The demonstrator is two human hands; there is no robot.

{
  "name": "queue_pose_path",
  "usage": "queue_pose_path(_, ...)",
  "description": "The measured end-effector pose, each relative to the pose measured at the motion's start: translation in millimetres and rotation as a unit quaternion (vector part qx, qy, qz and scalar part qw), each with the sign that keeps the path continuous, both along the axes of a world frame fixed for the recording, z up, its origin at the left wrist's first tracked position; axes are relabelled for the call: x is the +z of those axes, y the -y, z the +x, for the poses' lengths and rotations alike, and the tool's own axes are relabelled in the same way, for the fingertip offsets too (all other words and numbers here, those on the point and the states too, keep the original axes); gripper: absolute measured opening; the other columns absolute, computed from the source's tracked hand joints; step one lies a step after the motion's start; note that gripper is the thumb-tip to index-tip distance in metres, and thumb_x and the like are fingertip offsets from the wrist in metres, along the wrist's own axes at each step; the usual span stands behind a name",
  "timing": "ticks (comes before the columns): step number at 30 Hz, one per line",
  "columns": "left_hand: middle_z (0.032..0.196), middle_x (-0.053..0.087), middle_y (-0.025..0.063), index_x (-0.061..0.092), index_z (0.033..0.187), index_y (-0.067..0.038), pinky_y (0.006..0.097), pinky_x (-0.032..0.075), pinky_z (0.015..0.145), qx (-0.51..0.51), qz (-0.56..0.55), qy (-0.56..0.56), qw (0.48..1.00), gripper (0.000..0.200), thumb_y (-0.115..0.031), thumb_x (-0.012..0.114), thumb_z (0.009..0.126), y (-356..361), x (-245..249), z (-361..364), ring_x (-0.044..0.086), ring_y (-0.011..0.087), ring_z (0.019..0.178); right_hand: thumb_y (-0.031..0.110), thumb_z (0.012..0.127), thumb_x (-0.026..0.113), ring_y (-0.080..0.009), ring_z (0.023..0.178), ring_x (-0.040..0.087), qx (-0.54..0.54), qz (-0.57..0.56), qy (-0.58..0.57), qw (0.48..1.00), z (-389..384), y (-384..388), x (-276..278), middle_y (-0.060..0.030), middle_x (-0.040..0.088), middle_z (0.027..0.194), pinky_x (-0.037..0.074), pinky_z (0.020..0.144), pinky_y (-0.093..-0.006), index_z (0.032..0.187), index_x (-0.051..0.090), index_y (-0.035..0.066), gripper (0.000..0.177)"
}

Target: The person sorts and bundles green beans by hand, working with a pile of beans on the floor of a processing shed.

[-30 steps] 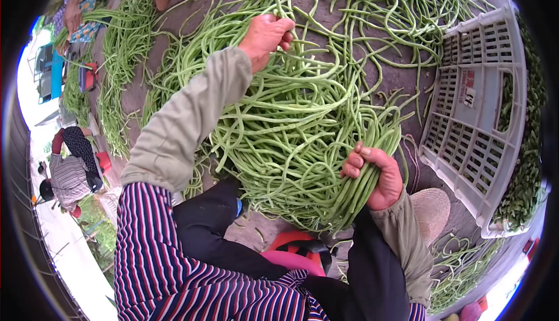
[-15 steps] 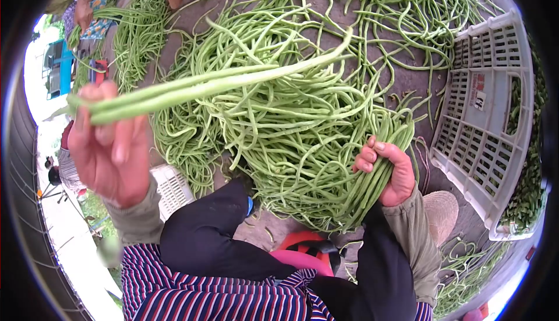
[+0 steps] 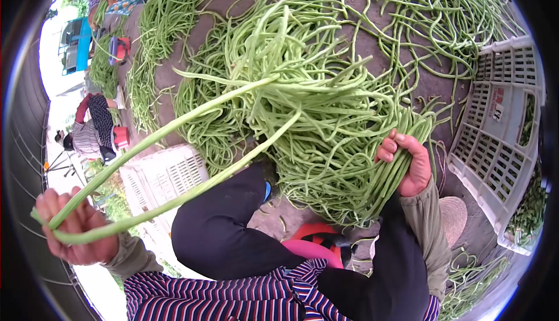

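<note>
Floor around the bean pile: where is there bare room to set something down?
Bare floor shows between the grey crate and the tan object beside the right sleeve; a narrow, mostly bare strip separates the bean pile from the left bean row. It is crowded where the right hand grips beans.

Two foreground hands (image 3: pixel 87 242) (image 3: pixel 415 167), two raised bean strands (image 3: pixel 163 132)

2 beans (image 3: pixel 174 124) in left grip (image 3: pixel 78 223)
</note>
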State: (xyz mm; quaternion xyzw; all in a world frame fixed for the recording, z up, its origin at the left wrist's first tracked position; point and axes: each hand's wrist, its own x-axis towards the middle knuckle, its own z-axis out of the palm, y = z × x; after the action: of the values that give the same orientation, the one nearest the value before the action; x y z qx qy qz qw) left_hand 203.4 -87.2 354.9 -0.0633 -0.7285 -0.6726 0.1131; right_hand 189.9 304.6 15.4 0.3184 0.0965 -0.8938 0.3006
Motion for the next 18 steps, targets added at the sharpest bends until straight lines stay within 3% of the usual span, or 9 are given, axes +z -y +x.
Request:
queue_pose_path(1, 0.113, 0.054, 0.0241, 0.045, 0.115, 0.010, 0.0367, 0.054, 0.084, 0.057, -0.048, -0.178, 0.981, 0.039, 0.007, 0.062, 0.080, 9, -1, 3, 0.058, 0.0280, 0.101, 0.014, 0.084, 0.057, -0.0170, 0.066, 0.047, 0.003, -0.001, -0.001, 1.000, 0, 1, 0, -0.0034, 0.049, 0.072, 0.040, 0.067, -0.0308, 0.091, 0.053, 0.003, 0.013)
queue_pose_path(2, 0.119, 0.048, 0.0254, 0.042, 0.118, 0.014, 0.0406, 0.048, 0.089, 0.189, -0.405, -0.209, 0.870, 0.036, 0.002, 0.052, 0.087, 5, 8, 10, 0.055, 0.0291, 0.103, 0.015, 0.084, 0.057, -0.0167, 0.067, 0.048, 0.005, -0.004, -0.009, 1.000, -1, 2, 0, -0.0031, 0.049, 0.071, 0.041, 0.069, -0.0313, 0.091, 0.053, 0.003, 0.013)
queue_pose_path(3, 0.126, 0.043, 0.0267, 0.039, 0.122, 0.018, 0.0445, 0.043, 0.093, 0.289, -0.696, -0.208, 0.623, 0.035, -0.003, 0.043, 0.093, -13, 15, 8, 0.052, 0.0303, 0.104, 0.015, 0.084, 0.057, -0.0167, 0.067, 0.048, 0.005, -0.005, -0.008, 1.000, -1, 3, -1, -0.0031, 0.049, 0.071, 0.041, 0.069, -0.0313, 0.091, 0.053, 0.003, 0.013)
queue_pose_path(6, 0.122, 0.048, 0.0283, 0.052, 0.105, 0.020, 0.0433, 0.044, 0.095, 0.334, -0.660, -0.237, 0.630, 0.022, 0.005, 0.047, 0.089, -5, 63, 16, 0.058, 0.0302, 0.096, 0.015, 0.084, 0.057, -0.0165, 0.066, 0.048, 0.013, 0.011, -0.020, 1.000, -1, 5, -1, -0.0028, 0.049, 0.072, 0.041, 0.069, -0.0313, 0.091, 0.053, 0.003, 0.014)
queue_pose_path(7, 0.114, 0.055, 0.0241, 0.056, 0.101, 0.017, 0.0362, 0.048, 0.086, 0.160, -0.411, -0.196, 0.876, 0.021, 0.001, 0.055, 0.087, 10, 100, 27, 0.060, 0.0213, 0.080, 0.015, 0.084, 0.057, -0.0165, 0.066, 0.048, 0.013, 0.007, -0.016, 1.000, -1, 6, -1, -0.0028, 0.049, 0.072, 0.041, 0.069, -0.0313, 0.091, 0.053, 0.003, 0.014)
queue_pose_path(8, 0.106, 0.061, 0.0200, 0.059, 0.097, 0.013, 0.0291, 0.052, 0.076, -0.037, -0.098, -0.122, 0.987, 0.021, -0.003, 0.062, 0.085, 17, 122, 34, 0.063, 0.0124, 0.065, 0.015, 0.084, 0.057, -0.0165, 0.065, 0.049, 0.010, 0.000, -0.013, 1.000, -1, 6, -2, -0.0028, 0.049, 0.072, 0.041, 0.069, -0.0313, 0.091, 0.054, 0.003, 0.014)
queue_pose_path(11, 0.088, 0.060, 0.0126, 0.054, 0.099, 0.010, 0.0252, 0.049, 0.068, -0.011, 0.025, -0.042, 0.999, 0.017, -0.002, 0.057, 0.087, -6, 84, 13, 0.057, 0.0098, 0.063, 0.015, 0.084, 0.058, -0.0162, 0.065, 0.049, 0.006, -0.010, -0.017, 1.000, -3, 8, -1, -0.0028, 0.049, 0.072, 0.041, 0.068, -0.0311, 0.091, 0.053, 0.004, 0.013)
queue_pose_path(13, 0.068, 0.027, -0.0004, 0.039, 0.090, -0.002, 0.0230, 0.029, 0.062, -0.044, 0.064, 0.040, 0.996, 0.006, 0.001, 0.034, 0.092, -6, 39, -1, 0.030, 0.0075, 0.058, 0.015, 0.084, 0.058, -0.0160, 0.065, 0.049, 0.013, -0.002, -0.040, 0.999, -5, 7, -1, -0.0027, 0.049, 0.072, 0.041, 0.069, -0.0310, 0.092, 0.053, 0.004, 0.014)
queue_pose_path(18, 0.071, 0.055, 0.0028, 0.055, 0.092, -0.003, 0.0275, 0.042, 0.059, 0.145, 0.322, 0.262, 0.898, 0.010, -0.013, 0.052, 0.089, 40, -139, 16, 0.050, 0.0098, 0.061, 0.015, 0.085, 0.057, -0.0157, 0.066, 0.048, -0.002, 0.003, -0.033, 0.999, 1, 0, -3, -0.0023, 0.049, 0.073, 0.041, 0.070, -0.0310, 0.092, 0.053, 0.004, 0.014)
